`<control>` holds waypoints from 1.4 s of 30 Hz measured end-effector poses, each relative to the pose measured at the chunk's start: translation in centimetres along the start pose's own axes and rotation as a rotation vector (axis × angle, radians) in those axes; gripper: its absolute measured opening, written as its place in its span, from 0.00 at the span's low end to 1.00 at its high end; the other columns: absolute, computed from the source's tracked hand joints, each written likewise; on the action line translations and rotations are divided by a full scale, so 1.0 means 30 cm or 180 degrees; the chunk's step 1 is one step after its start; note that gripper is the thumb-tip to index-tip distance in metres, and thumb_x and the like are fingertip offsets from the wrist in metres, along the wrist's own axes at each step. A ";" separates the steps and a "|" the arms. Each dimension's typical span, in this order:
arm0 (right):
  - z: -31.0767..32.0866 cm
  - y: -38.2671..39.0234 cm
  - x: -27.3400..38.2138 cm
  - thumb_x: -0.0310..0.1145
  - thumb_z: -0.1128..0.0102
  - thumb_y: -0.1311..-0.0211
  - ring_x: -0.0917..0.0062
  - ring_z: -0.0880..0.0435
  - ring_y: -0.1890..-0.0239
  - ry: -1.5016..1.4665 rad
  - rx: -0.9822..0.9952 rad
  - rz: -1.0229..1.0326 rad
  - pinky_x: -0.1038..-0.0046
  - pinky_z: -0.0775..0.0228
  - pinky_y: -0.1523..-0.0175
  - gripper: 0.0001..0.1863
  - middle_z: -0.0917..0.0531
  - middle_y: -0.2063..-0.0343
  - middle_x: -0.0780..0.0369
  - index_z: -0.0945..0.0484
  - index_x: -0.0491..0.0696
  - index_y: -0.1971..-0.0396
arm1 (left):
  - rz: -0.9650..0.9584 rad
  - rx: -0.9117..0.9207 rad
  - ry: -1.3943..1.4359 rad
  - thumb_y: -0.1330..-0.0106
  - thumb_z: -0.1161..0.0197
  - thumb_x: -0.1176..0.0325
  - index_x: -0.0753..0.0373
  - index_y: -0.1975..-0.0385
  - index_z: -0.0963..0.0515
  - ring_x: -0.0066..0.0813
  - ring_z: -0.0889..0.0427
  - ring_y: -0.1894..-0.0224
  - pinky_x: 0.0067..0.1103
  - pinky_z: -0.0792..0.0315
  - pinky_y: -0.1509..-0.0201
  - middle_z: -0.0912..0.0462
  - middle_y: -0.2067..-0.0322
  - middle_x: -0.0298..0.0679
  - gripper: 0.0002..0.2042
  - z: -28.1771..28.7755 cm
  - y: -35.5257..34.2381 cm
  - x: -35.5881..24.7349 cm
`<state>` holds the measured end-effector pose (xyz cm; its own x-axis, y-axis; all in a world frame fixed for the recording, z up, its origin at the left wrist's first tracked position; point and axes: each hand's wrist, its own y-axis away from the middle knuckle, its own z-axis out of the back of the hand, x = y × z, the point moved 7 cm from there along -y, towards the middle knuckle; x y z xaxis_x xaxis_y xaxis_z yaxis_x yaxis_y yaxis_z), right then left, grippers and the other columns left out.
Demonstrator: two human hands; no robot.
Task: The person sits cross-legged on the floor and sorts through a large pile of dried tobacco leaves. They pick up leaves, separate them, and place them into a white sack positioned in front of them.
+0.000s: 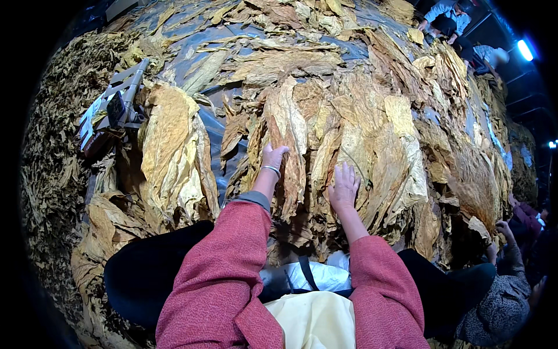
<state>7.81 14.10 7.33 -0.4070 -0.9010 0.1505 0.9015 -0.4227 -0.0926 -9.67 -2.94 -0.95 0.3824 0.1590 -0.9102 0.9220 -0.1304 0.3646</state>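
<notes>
My left hand [273,157] grips a long, reddish-brown dried leaf [288,116] near the middle of the view, its fingers partly hidden by the leaf and a thin bracelet at the wrist. My right hand [344,185] lies open, fingers spread, on a bunch of pale yellow-tan leaves [375,157] just right of it. A separate bundle of large yellow leaves [168,145] lies to the left of both hands.
A crate-like object [116,110] with slats is at left, beside dark crumbled leaves [52,174]. Leaves cover grey-blue sheeting [197,35]. Co-workers [447,23] [488,58] bend at the upper right; others [494,302] sit close at my right. A white-and-black bundle [317,276] lies before me.
</notes>
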 end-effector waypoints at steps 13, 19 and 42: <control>-0.020 -0.042 0.129 0.27 0.46 0.56 0.61 0.33 0.52 -0.0539 0.0395 0.0147 0.66 0.37 0.51 0.24 0.36 0.49 0.49 0.33 0.53 0.53 | -0.0055 -0.0132 -0.0564 0.59 0.37 0.72 0.78 0.53 0.39 0.29 0.26 0.65 0.21 0.32 0.59 0.26 0.64 0.45 0.31 0.005 0.008 0.048; -0.107 -0.073 -0.191 0.14 0.58 0.58 0.83 0.26 0.65 -0.3943 0.0078 -0.1747 0.84 0.33 0.61 0.25 0.25 0.60 0.61 0.30 0.47 0.55 | 0.0127 -0.0051 -0.0514 0.60 0.35 0.70 0.77 0.58 0.36 0.26 0.27 0.69 0.19 0.32 0.65 0.26 0.67 0.42 0.28 -0.026 -0.019 0.098; 0.027 -0.101 0.319 0.27 0.48 0.52 0.60 0.35 0.49 -0.1592 0.0324 0.0915 0.66 0.46 0.43 0.21 0.32 0.52 0.51 0.33 0.43 0.54 | 0.0922 0.0980 0.0905 0.45 0.47 0.46 0.65 0.57 0.31 0.28 0.26 0.63 0.22 0.32 0.59 0.25 0.63 0.40 0.27 -0.085 0.016 0.140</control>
<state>1.30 6.83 9.85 -0.0474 -0.8119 0.5819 0.9851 -0.1343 -0.1071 -7.46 0.16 -4.10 0.6606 0.3280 -0.6753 0.7314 -0.4841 0.4803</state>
